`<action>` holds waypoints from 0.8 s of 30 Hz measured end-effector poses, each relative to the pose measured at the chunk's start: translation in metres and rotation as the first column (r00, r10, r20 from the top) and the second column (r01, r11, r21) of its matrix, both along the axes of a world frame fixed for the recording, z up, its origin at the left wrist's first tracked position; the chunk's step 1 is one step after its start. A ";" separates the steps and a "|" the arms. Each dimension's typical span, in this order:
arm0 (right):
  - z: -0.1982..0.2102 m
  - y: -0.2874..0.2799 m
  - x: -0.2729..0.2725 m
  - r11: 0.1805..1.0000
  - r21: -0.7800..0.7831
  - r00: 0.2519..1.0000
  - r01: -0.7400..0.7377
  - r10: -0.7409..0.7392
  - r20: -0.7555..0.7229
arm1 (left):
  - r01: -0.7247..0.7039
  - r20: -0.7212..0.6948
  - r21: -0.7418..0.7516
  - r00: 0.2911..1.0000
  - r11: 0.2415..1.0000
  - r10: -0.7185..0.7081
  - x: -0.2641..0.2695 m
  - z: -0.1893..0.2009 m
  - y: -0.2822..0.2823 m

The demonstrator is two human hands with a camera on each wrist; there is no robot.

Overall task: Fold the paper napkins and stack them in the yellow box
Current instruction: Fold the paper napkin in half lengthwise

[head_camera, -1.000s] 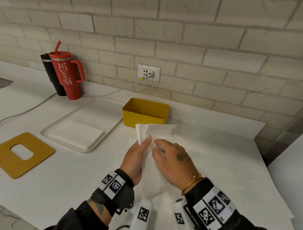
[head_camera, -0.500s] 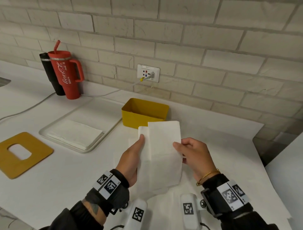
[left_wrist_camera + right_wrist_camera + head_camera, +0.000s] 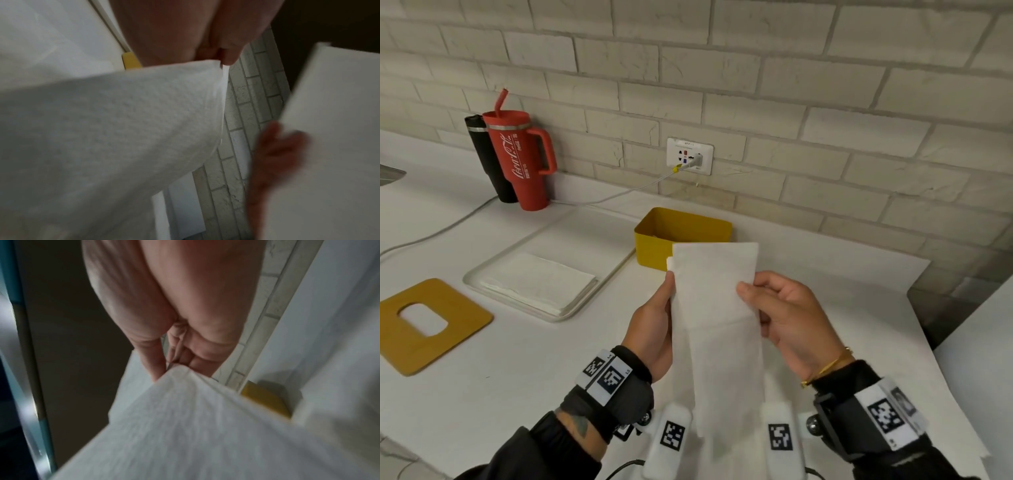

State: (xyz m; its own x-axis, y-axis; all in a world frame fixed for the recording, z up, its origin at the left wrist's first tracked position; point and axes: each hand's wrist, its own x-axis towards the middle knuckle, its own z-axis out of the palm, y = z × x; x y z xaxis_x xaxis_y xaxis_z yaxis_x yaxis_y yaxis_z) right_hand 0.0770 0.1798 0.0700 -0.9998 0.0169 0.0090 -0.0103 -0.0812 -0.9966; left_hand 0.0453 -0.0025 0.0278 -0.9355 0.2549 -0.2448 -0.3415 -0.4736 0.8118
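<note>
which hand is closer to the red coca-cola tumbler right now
Left. The left hand holds the napkin's left edge, on the same side of the counter as the red tumbler. The right hand pinches the napkin's right edge, farther from it.

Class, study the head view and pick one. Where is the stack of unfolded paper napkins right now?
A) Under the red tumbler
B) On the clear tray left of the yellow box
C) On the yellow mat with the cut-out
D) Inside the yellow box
B: the stack of napkins lies flat on the clear tray, which sits just left of the yellow box.
</note>
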 end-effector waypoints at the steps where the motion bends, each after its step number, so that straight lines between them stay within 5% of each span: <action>1: -0.008 -0.004 -0.001 0.999 0.032 0.999 0.020 -0.021 0.029 | 0.008 -0.015 0.004 1.000 1.000 -0.008 0.001 0.001 0.001; 24: -0.045 -0.012 -0.012 0.983 0.055 0.978 0.176 -0.181 0.105 | 0.080 -0.069 -0.058 0.994 0.995 -0.084 0.012 0.007 0.004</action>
State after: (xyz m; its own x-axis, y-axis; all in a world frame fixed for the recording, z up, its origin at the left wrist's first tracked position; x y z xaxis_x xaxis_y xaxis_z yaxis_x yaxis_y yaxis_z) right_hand 0.0648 0.1673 0.0249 -0.9756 0.1976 -0.0953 0.0885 -0.0428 -0.9952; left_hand 0.0574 0.0016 0.0348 -0.9276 0.3189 -0.1944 -0.3178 -0.4002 0.8596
